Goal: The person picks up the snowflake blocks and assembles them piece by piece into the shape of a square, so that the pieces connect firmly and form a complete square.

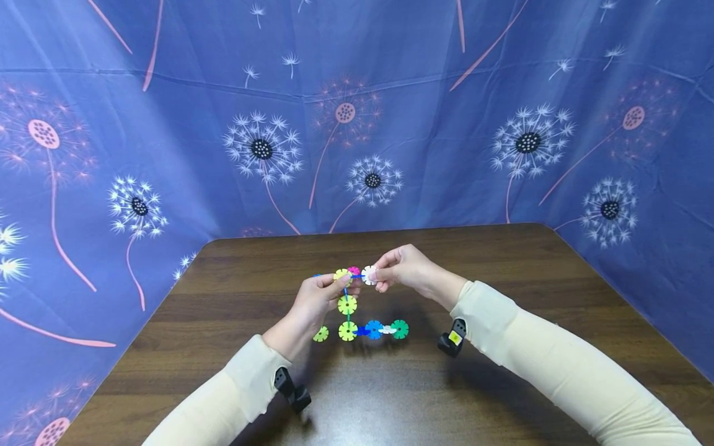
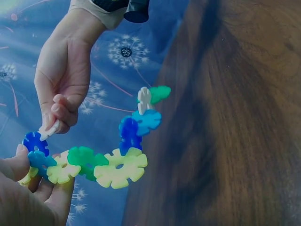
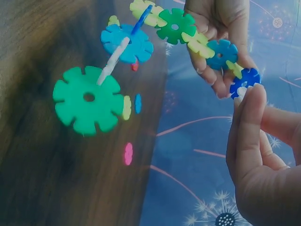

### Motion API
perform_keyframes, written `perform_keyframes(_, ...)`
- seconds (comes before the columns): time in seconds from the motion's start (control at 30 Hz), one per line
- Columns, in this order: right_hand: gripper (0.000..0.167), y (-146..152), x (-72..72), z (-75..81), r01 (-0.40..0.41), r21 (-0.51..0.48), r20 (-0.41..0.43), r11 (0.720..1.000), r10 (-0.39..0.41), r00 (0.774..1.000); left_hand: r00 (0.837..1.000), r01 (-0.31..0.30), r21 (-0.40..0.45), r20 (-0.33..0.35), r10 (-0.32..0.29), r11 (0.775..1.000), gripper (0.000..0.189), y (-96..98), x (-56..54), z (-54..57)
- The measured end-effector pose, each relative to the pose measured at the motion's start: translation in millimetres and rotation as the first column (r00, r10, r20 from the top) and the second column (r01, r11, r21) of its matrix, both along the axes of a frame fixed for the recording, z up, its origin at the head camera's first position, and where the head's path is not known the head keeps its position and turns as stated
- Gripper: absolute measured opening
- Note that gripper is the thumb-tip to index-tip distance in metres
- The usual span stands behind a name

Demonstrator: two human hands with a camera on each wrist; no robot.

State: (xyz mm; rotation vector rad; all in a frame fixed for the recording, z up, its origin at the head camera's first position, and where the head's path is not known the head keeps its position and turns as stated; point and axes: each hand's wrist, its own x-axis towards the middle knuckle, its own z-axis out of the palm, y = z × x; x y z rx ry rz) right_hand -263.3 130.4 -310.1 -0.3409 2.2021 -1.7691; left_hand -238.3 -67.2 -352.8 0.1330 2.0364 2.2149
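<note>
A chain of notched plastic snowflake discs hangs in the air. My left hand (image 1: 311, 300) grips its upper end, thumb and fingers about a yellow disc (image 1: 343, 277). Below that, the chain bends at a lower yellow disc (image 1: 348, 331) and runs right through dark blue, light blue (image 1: 374, 329) and white to a green disc (image 1: 399, 329). A dark blue disc (image 3: 245, 83) sticks out beyond the left fingers. Between thumb and fingers my right hand (image 1: 411, 272) pinches a white disc (image 1: 368, 275); its edge meets the dark blue disc in the left wrist view.
Loose discs lie on the brown wooden table (image 1: 446, 396), among them a pink disc (image 3: 128, 154), a yellow disc (image 3: 127, 108) and a blue disc (image 3: 138, 103). A blue dandelion-print cloth (image 1: 424, 124) hangs behind the table.
</note>
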Motion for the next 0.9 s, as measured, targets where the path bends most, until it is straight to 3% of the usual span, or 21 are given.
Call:
perform_keyframes(0.33,0.014,-1.4,3.0,3.2,0.022,0.030,-0.009,0.999,-0.022,1.000,1.000,-0.001,0.014,0.006,0.001,1.000,0.025,1.1,1.5,3.4)
perform_keyframes(0.67,0.016,-2.8,-0.6,-2.7,0.026,-0.024,0.011,0.999,-0.026,1.000,0.999,0.023,-0.037,0.034,-0.022,0.999,0.033,-0.6,2.1,3.2)
perform_keyframes(0.9,0.016,-7.8,0.3,-2.9,0.046,-0.059,0.032,0.997,-0.044,0.999,0.999,0.029,-0.008,0.043,-0.028,1.000,0.033,-1.7,3.0,4.7)
